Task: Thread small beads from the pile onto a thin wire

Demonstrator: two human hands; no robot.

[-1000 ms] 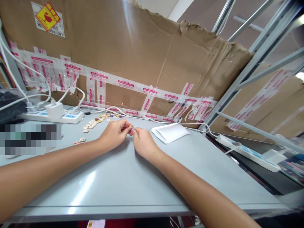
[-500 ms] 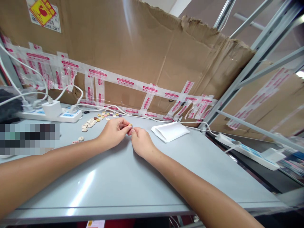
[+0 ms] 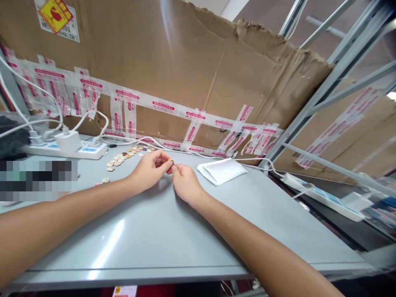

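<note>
Above the middle of the grey table, my left hand (image 3: pixel 150 170) is closed in a pinch on a small yellow piece (image 3: pixel 170 160). My right hand (image 3: pixel 187 184) meets it there, its thumb and fingers pressed together beside the yellow piece. Something thin and dark shows at those right fingertips, too small to name. Beyond my left wrist, several small cream button-like pieces (image 3: pixel 118 159) lie in rows, with yellow, brown and purple ones (image 3: pixel 136 150) further back. Close to my left forearm lies another cream piece (image 3: pixel 105 180), with small red-marked pieces beside it.
Folded white paper (image 3: pixel 222 170) lies right of my hands. A white power strip (image 3: pixel 93 151) with plugs and cables stands back left; another (image 3: pixel 324 198) lies beyond the table's right side. A taped cardboard sheet (image 3: pixel 173 66) walls off the back. Metal shelf posts rise at right.
My fingertips have shifted slightly around the small yellow piece, and my right hand has moved a little to the right. The table's things lie as before.
</note>
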